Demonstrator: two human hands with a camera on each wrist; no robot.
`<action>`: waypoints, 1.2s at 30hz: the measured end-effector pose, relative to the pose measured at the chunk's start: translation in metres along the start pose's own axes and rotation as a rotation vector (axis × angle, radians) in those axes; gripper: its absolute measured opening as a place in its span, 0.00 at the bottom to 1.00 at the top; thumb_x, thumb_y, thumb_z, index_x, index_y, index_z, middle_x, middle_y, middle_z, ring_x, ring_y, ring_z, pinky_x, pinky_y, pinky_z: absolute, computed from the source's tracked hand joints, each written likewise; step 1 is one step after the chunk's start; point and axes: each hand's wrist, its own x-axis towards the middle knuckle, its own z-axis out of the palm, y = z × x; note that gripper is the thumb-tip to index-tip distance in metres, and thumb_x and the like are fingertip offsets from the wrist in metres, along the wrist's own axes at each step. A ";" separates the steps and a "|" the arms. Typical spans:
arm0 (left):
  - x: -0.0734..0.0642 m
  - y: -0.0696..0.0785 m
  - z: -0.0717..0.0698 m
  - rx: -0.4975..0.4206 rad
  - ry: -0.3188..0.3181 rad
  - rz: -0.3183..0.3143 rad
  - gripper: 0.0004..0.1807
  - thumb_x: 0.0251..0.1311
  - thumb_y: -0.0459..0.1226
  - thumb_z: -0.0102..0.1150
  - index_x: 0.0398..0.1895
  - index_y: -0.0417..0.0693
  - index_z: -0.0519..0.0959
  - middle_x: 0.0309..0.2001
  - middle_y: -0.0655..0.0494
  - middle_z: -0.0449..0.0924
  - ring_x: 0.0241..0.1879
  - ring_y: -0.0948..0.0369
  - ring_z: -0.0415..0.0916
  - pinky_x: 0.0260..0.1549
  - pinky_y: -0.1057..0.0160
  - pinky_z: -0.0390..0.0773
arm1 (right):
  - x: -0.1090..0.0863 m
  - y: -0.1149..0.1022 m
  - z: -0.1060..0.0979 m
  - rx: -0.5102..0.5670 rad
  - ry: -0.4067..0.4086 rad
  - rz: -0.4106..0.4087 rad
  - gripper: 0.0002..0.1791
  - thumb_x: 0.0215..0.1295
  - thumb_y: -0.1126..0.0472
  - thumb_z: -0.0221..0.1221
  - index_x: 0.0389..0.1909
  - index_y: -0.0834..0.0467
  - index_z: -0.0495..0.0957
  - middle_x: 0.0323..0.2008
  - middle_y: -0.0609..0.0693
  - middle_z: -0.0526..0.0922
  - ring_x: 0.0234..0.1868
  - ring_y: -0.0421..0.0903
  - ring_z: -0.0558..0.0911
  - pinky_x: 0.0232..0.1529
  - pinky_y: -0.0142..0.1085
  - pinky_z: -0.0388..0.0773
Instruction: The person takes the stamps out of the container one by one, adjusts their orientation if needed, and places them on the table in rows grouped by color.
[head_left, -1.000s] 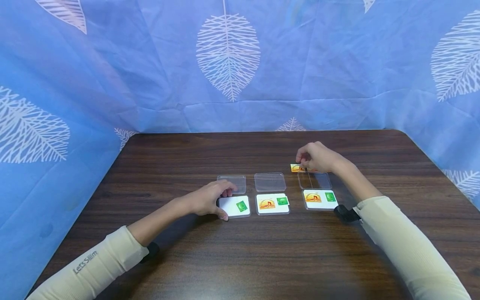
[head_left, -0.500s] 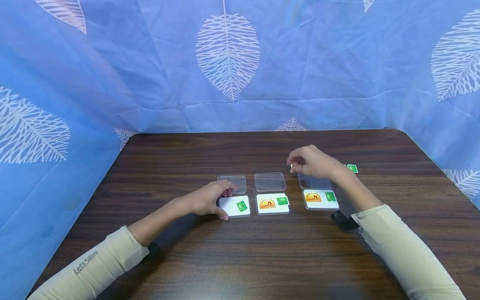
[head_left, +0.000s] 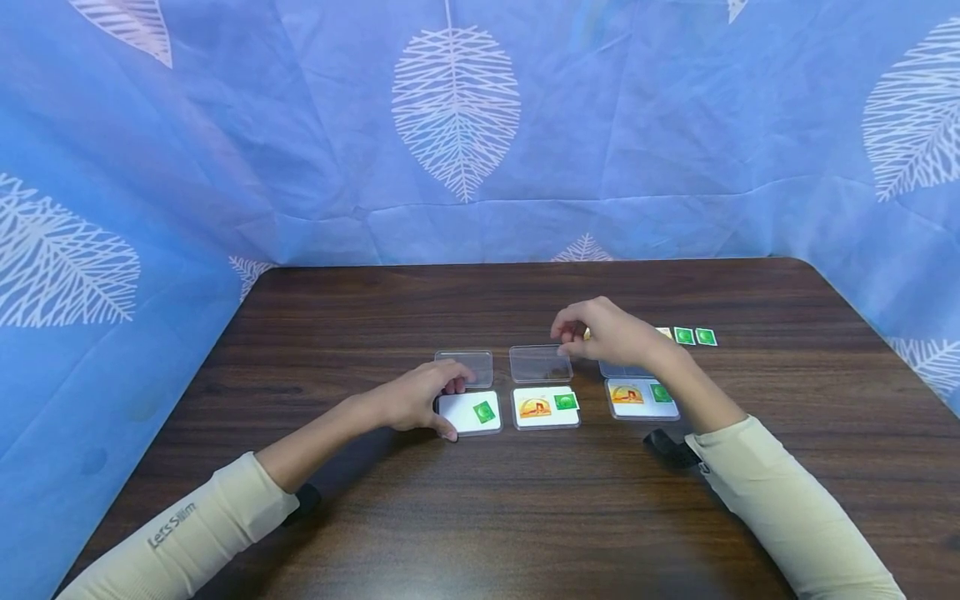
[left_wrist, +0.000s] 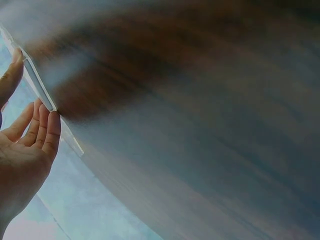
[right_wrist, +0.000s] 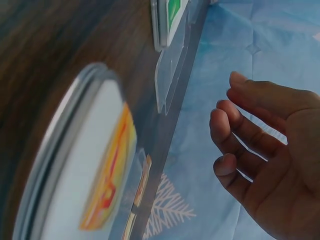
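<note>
My left hand (head_left: 416, 400) grips the left shallow clear plastic case (head_left: 456, 406), thumb at its near edge and fingers at the far side. This case holds a white card with a tilted green sticker (head_left: 483, 412). In the left wrist view, the case (left_wrist: 39, 86) shows edge-on between thumb and fingers. My right hand (head_left: 615, 333) hovers behind the row with loosely bent fingers; the right wrist view shows nothing between them. An orange sticker (head_left: 587, 334) peeks out behind it. Clear lids (head_left: 534, 367) lie behind the cases, the right one partly covered by my hand.
A middle case (head_left: 542, 422) and a right case (head_left: 637, 412) each bear an orange picture and a green sticker. Two green stickers (head_left: 684, 336) lie at the back right. The brown table (head_left: 337, 317) ends at a blue leaf-patterned cloth (head_left: 322, 167).
My right hand has moved left and slightly toward me, from above the orange stickers toward the middle lid, uncovering the green stickers at the back right. My left hand stays put.
</note>
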 end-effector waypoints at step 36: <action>0.001 -0.001 0.000 0.010 -0.013 -0.002 0.38 0.40 0.39 0.77 0.57 0.38 0.70 0.42 0.56 0.71 0.42 0.60 0.69 0.44 0.63 0.72 | 0.018 -0.036 0.030 0.077 -0.107 -0.107 0.08 0.58 0.66 0.64 0.38 0.60 0.80 0.29 0.42 0.78 0.31 0.39 0.76 0.34 0.35 0.77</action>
